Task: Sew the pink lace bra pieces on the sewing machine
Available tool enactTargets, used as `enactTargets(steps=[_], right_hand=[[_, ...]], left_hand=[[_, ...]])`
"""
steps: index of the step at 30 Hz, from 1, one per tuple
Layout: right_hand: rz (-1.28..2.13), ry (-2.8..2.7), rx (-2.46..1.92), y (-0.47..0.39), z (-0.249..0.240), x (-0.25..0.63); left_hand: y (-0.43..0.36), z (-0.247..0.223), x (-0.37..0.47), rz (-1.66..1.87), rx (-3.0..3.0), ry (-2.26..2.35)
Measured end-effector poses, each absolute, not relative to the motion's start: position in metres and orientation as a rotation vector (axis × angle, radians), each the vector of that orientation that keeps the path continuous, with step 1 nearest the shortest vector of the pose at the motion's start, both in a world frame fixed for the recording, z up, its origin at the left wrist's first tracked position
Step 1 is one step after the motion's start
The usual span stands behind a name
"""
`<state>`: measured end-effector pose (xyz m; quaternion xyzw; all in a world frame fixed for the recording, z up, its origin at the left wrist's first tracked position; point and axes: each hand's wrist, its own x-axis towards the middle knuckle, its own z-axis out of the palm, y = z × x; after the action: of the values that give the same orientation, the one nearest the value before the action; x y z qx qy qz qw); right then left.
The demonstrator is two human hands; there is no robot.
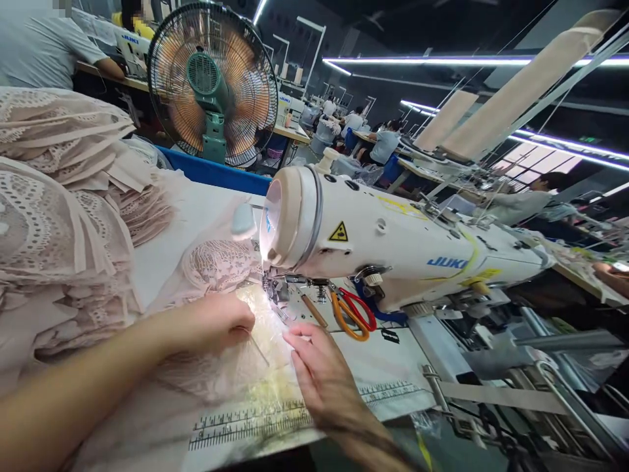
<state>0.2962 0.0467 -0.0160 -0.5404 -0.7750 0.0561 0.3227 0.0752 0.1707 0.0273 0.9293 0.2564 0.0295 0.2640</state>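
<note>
My left hand [223, 321] is closed over the pale pink lace garment [216, 265], left of the needle area. From its fingertips a thin pale strip [259, 349] slants down to the right. My right hand [319, 364] is just in front of the presser foot [278, 288], thumb and fingertips drawn together; what they pinch, if anything, is too small to make out. A white JUKI sewing machine [383, 229] spans the view, its lamp lighting the fabric and the shiny yellowish patch [260, 387] between my hands.
Stacked lace pieces [59, 216] fill the left side. Scissors with orange and red handles [351, 311] lie under the machine arm. A printed ruler [246, 419] runs along the front edge. Behind stand a large fan [211, 78] and people at other machines.
</note>
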Motion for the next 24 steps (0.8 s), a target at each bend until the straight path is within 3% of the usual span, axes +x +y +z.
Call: enactTargets(steps=[7,11,16,20,24], right_hand=[[0.952,-1.796,-1.42,0.03,-0.026,0.238],[0.934,-1.74,-1.442,0.048,-0.014,0.227],[0.755,-1.723,-1.569,0.059,-0.009,0.247],[0.69,-1.831,-1.661,0.056,-0.016,0.255],[0.64,-1.929,-1.724,0.056,-0.016,0.256]], left_hand=[[0.195,0.02,0.076,0.564,1.924,0.834],[0.192,0.011,0.077,0.717,2.061,1.006],[0.177,0.011,0.081,0.268,2.487,1.335],[0.162,0.004,0.087,0.063,2.871,1.271],[0.16,-0.013,0.087,0.21,3.056,1.173]])
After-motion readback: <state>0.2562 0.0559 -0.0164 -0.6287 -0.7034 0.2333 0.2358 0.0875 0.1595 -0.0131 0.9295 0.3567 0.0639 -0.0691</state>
